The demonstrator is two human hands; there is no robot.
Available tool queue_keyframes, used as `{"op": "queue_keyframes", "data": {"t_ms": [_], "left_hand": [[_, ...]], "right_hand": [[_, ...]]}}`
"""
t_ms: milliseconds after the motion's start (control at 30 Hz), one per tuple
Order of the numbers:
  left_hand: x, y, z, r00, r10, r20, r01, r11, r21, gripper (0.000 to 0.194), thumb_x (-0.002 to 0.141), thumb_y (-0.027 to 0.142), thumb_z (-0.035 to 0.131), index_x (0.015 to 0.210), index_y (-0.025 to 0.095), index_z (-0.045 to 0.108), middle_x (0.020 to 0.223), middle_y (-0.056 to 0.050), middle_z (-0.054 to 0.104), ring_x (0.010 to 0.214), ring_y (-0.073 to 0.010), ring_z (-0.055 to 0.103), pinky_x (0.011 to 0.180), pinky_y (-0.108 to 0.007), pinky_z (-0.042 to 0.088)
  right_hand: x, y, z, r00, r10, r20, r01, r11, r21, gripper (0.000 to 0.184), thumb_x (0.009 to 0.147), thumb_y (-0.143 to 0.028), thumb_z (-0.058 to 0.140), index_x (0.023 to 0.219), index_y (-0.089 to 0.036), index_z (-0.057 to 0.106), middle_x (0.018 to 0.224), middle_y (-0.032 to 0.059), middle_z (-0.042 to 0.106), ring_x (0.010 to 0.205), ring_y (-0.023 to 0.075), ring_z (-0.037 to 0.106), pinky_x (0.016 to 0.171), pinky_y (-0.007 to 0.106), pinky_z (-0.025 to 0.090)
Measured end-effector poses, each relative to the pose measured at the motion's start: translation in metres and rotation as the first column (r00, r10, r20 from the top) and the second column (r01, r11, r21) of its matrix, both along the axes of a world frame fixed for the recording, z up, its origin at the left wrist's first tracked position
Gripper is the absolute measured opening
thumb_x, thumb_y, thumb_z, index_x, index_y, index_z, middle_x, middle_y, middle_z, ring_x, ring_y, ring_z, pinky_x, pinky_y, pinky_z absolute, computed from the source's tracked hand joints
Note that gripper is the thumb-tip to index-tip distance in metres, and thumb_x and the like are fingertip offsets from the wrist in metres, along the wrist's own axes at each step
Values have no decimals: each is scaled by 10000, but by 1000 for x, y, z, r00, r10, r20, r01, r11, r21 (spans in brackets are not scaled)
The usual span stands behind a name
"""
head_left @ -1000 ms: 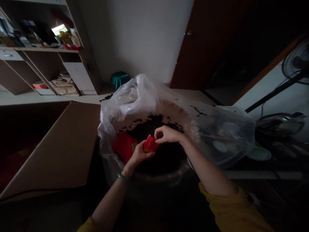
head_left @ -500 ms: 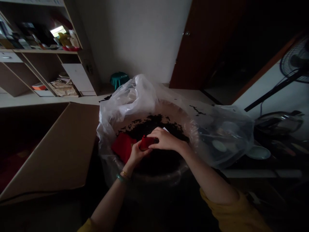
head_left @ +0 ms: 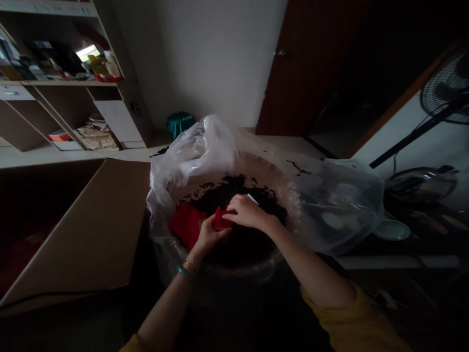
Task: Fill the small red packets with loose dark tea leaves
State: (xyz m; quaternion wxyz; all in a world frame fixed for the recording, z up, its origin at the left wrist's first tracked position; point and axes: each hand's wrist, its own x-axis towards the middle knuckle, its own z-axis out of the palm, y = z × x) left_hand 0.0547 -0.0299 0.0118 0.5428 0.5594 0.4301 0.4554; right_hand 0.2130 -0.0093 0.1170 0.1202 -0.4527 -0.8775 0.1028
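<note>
A large round container lined with a clear plastic bag (head_left: pixel 194 156) holds a heap of dark, crumbly loose material (head_left: pixel 238 249), possibly tea leaves. Above it, my left hand (head_left: pixel 208 236) and my right hand (head_left: pixel 248 213) pinch a small red packet (head_left: pixel 220 219) between them, and their fingers hide part of it. A larger red packet or cloth (head_left: pixel 186 225) lies against the inside wall, touching my left hand. A small white slip (head_left: pixel 252 198) shows just past my right fingers.
A cardboard box flap (head_left: pixel 84 220) stands to the left, below a cluttered wooden shelf unit (head_left: pixel 69 83). A teal stool (head_left: pixel 180 123) stands behind the bag. To the right are a metal pot (head_left: pixel 421 183), a white plate (head_left: pixel 392 230) and a standing fan (head_left: pixel 449 88).
My right hand has moved down and left, closer to my left hand, and now covers more of the small red packet. A white slip has appeared past my right fingers.
</note>
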Motion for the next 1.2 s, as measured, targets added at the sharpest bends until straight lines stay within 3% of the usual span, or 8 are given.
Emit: {"op": "queue_keyframes", "data": {"t_ms": [167, 333, 500, 600, 667, 733, 933, 1200], "left_hand": [[0, 1, -3, 1000, 0, -8, 0, 1000, 11, 515, 519, 349, 827, 949, 121, 658, 810, -36, 708, 702, -167, 631, 668, -263, 511], [-1, 2, 1, 999, 44, 6, -44, 999, 12, 497, 511, 360, 833, 914, 119, 667, 771, -31, 708, 683, -169, 632, 668, -273, 514], [2, -2, 8, 994, 53, 101, -45, 996, -77, 501, 617, 466, 759, 960, 117, 655, 801, -46, 709, 687, -182, 645, 657, -286, 523], [4, -1, 11, 974, 113, 197, -97, 991, -91, 475, 690, 518, 685, 950, 122, 660, 825, -48, 712, 705, -175, 648, 666, -274, 516], [5, 0, 13, 963, 167, 210, -158, 986, -57, 427, 675, 488, 711, 897, 126, 675, 804, -36, 709, 704, -158, 637, 666, -248, 500], [5, 1, 14, 960, 200, 195, -199, 980, -27, 374, 659, 445, 739, 850, 128, 685, 762, -20, 701, 674, -138, 618, 640, -225, 481], [6, 0, 21, 956, 208, 209, -202, 978, -47, 335, 655, 403, 754, 847, 133, 705, 745, -13, 702, 649, -129, 610, 622, -215, 465], [6, 1, 21, 946, 155, 285, -116, 982, -149, 351, 647, 415, 759, 843, 126, 720, 743, -22, 712, 619, -122, 608, 599, -212, 461]], "right_hand": [[1, 2, 1, 994, 14, -113, -26, 993, -111, 104, 812, -214, 653, 865, -186, 738, 841, 54, 722, 795, 175, 636, 752, 279, 434], [5, 2, 1, 967, -45, -249, 61, 996, 57, 9, 764, -191, 709, 763, -186, 716, 811, 47, 708, 889, 196, 608, 862, 331, 421], [1, -1, -9, 944, -21, -330, 15, 1000, -21, 122, 811, -95, 616, 782, -177, 702, 802, 38, 682, 789, 150, 611, 783, 287, 466], [-3, -1, -23, 862, -109, -495, 100, 994, -43, 136, 785, -134, 645, 905, -179, 692, 912, 54, 661, 794, 143, 617, 728, 269, 495], [-3, -1, -34, 789, -211, -577, 188, 977, -100, 353, 710, -206, 729, 1054, -178, 655, 996, 75, 649, 776, 152, 621, 673, 272, 510], [-3, -2, -43, 737, -305, -604, 231, 952, -199, 474, 642, -284, 783, 1082, -174, 646, 963, 76, 669, 740, 165, 628, 664, 292, 517], [1, -5, -54, 607, -437, -664, 212, 894, -395, 242, 649, -381, 751, 773, -180, 699, 747, 25, 705, 718, 185, 637, 706, 308, 493], [4, -10, -48, 473, -488, -733, 87, 854, -513, 244, 658, -411, 708, 746, -186, 675, 676, -9, 658, 611, 133, 574, 559, 246, 442]]}}
